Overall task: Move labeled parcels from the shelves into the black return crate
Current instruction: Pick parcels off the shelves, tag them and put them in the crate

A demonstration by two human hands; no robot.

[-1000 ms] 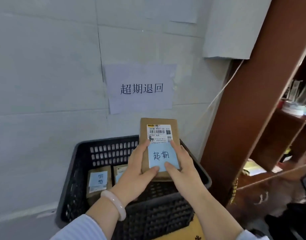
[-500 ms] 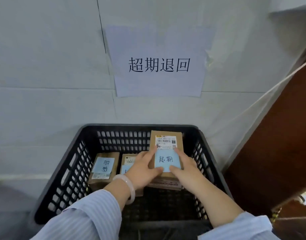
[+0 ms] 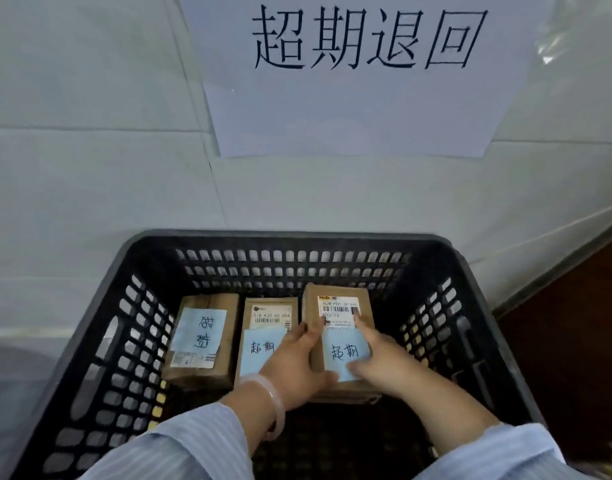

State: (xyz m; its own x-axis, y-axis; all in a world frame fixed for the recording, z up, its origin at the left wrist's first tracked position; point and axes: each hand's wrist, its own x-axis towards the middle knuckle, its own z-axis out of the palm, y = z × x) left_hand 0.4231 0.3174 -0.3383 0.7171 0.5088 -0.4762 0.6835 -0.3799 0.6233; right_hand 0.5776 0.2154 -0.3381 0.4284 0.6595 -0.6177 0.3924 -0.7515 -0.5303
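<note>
Gripping the right parcel (image 3: 335, 306) from both sides, the left hand (image 3: 297, 362) and the right hand (image 3: 377, 358) hold it low inside the black crate (image 3: 297, 235), at the right end of a row. The fingers (image 3: 311, 330) of each hand are curled along a long edge, and the thumbs press the near end of the top face. Its long axis runs away from the person toward the crate's back wall, parallel to the middle parcel (image 3: 268, 315) just beside it and the left parcel (image 3: 202, 341) beyond. Both hands are equally near, one on each flank, so letting go should only mean spreading them outward. Whether the box already rests on the crate floor cannot be told.

By count there are three parcels, each with one blue note, one crate, and one paper sign (image 3: 360, 109) on the wall above. A pale bracelet (image 3: 273, 403) circles the left wrist.
</note>
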